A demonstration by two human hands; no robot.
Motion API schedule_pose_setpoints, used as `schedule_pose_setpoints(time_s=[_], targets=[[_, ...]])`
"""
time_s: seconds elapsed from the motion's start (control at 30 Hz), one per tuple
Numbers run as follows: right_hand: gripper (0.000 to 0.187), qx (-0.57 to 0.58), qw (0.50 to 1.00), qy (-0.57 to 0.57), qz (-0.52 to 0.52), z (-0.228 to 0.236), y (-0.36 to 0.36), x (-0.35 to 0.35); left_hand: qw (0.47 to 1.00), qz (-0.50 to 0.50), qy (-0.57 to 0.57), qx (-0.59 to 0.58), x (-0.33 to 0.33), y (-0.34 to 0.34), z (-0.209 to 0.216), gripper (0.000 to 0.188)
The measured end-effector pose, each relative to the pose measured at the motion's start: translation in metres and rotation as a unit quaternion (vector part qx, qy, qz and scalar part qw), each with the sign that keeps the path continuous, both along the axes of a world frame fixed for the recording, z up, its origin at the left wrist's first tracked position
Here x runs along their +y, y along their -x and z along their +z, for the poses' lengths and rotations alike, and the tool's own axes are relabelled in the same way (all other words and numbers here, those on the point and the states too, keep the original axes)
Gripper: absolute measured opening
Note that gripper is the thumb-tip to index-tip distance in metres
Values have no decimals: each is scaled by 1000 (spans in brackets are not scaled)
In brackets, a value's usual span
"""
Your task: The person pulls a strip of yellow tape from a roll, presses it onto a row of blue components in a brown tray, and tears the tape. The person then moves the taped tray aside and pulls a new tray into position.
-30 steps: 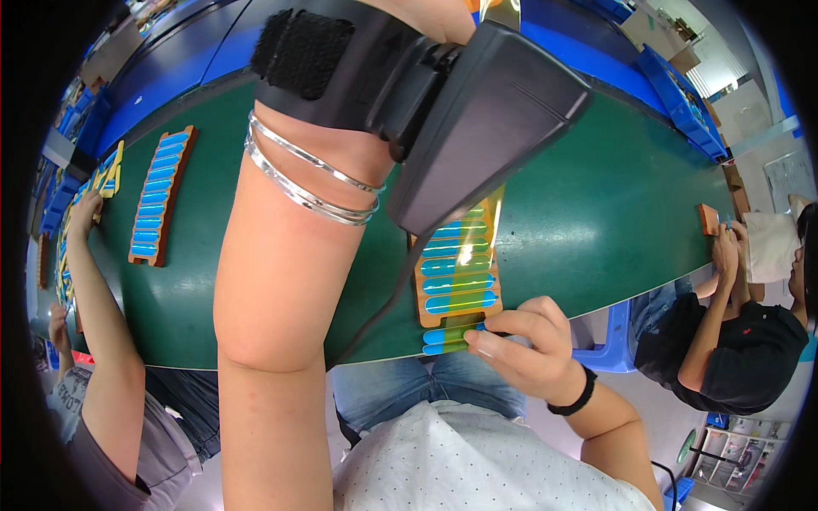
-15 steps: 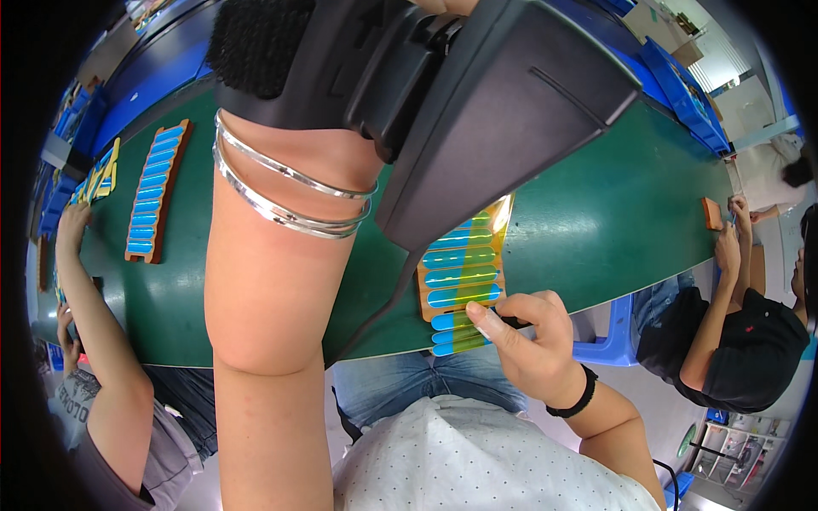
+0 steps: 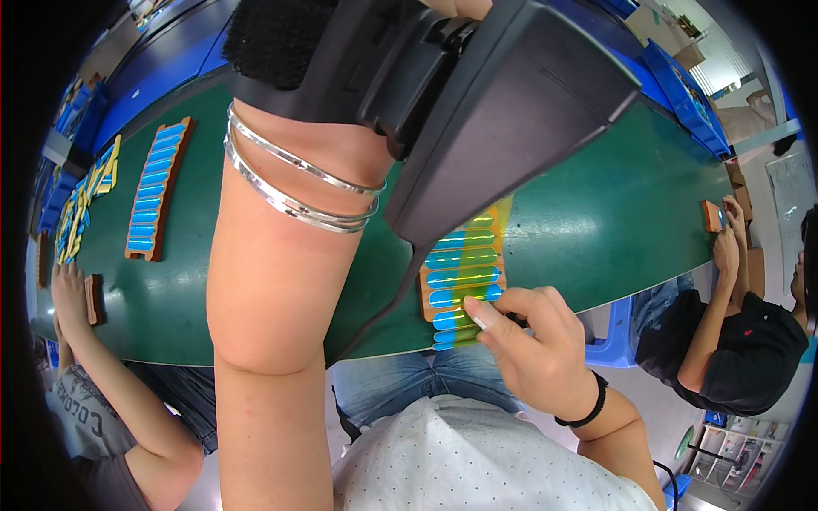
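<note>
My left forearm rises through the middle, with silver bangles and a black strapped device [image 3: 503, 119] at the wrist. That device hides my left hand [image 3: 464, 7] except for a sliver of skin at the top edge, so its fingers do not show. My right hand [image 3: 541, 345] is closed, thumb against bent forefinger, on the near part of a see-through yellow film strip [image 3: 464, 317]. This strip lies along an orange-brown slotted tray [image 3: 426, 294] holding a row of blue rounded pieces [image 3: 452, 278]. The tray's far end is behind the device.
Left on the green table [image 3: 596, 204] stands another slotted tray [image 3: 158, 192] of blue pieces. Beyond it is a pile of yellow-and-blue strips [image 3: 85, 200], near a co-worker's hand [image 3: 68, 294]. At right, a co-worker's hands [image 3: 728, 234] hold a small orange-brown block [image 3: 711, 216]. A black cable hangs from my device.
My right hand has shifted slightly up and left, and the film's near end now sits closer over the tray. The left co-worker's hand has moved from the strip pile toward the table's near edge.
</note>
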State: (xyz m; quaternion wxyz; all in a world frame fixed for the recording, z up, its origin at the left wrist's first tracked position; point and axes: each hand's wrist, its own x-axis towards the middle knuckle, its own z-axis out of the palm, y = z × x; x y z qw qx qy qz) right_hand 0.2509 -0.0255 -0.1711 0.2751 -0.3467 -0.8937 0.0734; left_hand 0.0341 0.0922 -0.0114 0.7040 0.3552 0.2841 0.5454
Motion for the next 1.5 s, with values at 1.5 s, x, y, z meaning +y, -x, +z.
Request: schedule_pose_setpoints(time_s=[1.5], targets=[[35, 19, 958, 269, -100, 42, 67, 145, 988, 91, 122, 37, 92, 20, -108, 63]])
